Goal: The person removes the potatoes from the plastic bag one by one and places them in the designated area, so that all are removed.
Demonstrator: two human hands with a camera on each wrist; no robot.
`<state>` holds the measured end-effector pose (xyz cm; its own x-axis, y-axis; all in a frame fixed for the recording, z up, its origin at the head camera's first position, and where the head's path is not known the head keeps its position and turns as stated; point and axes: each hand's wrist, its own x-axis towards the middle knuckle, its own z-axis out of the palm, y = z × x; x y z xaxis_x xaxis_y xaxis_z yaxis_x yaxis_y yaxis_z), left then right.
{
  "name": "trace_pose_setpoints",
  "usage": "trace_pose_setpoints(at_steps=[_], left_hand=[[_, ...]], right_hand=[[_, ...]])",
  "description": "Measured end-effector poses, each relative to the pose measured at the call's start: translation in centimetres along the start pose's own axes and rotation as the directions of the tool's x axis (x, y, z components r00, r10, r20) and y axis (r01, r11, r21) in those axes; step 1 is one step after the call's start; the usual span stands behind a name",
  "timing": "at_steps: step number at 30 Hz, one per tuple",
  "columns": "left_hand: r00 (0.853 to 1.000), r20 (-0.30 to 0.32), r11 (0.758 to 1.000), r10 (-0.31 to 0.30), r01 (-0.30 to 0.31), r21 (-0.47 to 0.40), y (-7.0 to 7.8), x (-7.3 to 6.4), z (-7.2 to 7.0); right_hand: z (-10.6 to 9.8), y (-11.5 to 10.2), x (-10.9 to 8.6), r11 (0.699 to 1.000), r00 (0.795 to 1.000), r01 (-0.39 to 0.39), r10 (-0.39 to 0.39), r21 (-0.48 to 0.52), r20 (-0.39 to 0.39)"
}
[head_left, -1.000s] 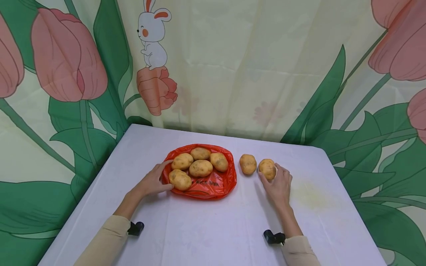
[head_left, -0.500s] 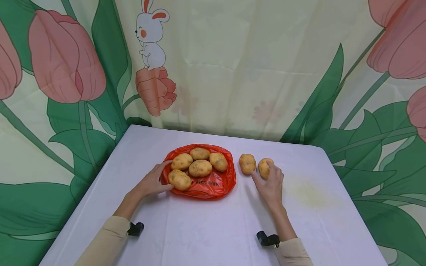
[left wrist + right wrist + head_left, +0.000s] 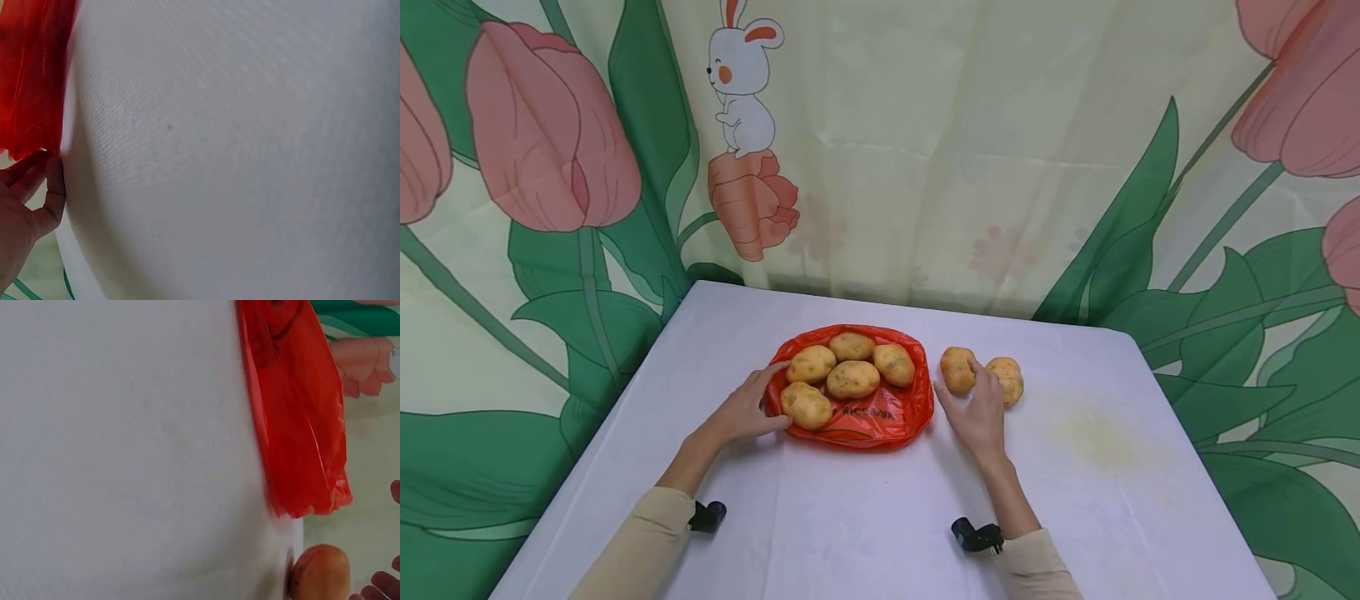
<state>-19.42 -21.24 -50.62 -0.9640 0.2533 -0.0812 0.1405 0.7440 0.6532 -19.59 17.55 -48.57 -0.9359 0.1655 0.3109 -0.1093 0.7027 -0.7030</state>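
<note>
A red plastic bag (image 3: 880, 429) lies spread like a shallow tray, with several potatoes (image 3: 853, 380) on it. My left hand (image 3: 751, 408) grips the bag's left edge, its thumb at the near side and fingers at the far side. In the left wrist view, the hand's bent thumb (image 3: 55, 187) meets the red plastic. Two loose potatoes lie right of the bag: a left one (image 3: 957, 369) and a right one (image 3: 1009, 382). Over the left one reaches my right hand (image 3: 979, 417), thumb and fingers spread apart. One potato (image 3: 320, 574) shows below the bag in the right wrist view.
A white cloth covers the table (image 3: 850, 525), with a faint yellowish stain (image 3: 1101, 437) at right. Behind it hangs a curtain (image 3: 895, 167) printed with tulips and a rabbit. Small black cameras (image 3: 976, 535) sit on both wrists.
My right hand has moved left, from the right loose potato to the left one, leaving the right one on the table. The left hand has stayed at the bag.
</note>
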Motion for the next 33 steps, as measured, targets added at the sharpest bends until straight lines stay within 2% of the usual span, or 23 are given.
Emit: trace_pose_setpoints(at_steps=[4,12,18,29,33], left_hand=[[1.0,0.002,1.0,0.001,-0.001,0.001,0.0,0.1,0.1],[1.0,0.004,1.0,-0.003,0.003,0.0,-0.1,0.1,0.0],[1.0,0.014,1.0,-0.009,0.009,0.003,-0.1,0.2,0.0],[1.0,0.017,1.0,-0.014,0.014,-0.011,0.2,0.0,-0.1],[0.999,0.024,1.0,-0.025,0.025,-0.011,0.2,0.0,-0.1]], right_hand=[[0.8,-0.6,0.0,1.0,0.999,0.01,-0.011,0.021,0.032],[2.5,-1.7,0.4,0.993,0.993,0.107,-0.11,0.058,0.043],[3.4,-2.8,0.6,0.99,0.99,0.108,-0.115,0.086,0.087],[4.3,-3.9,1.8,0.982,0.967,0.182,-0.189,0.06,0.17],[4.6,-4.0,2.2,0.981,0.959,0.191,-0.193,0.029,0.208]])
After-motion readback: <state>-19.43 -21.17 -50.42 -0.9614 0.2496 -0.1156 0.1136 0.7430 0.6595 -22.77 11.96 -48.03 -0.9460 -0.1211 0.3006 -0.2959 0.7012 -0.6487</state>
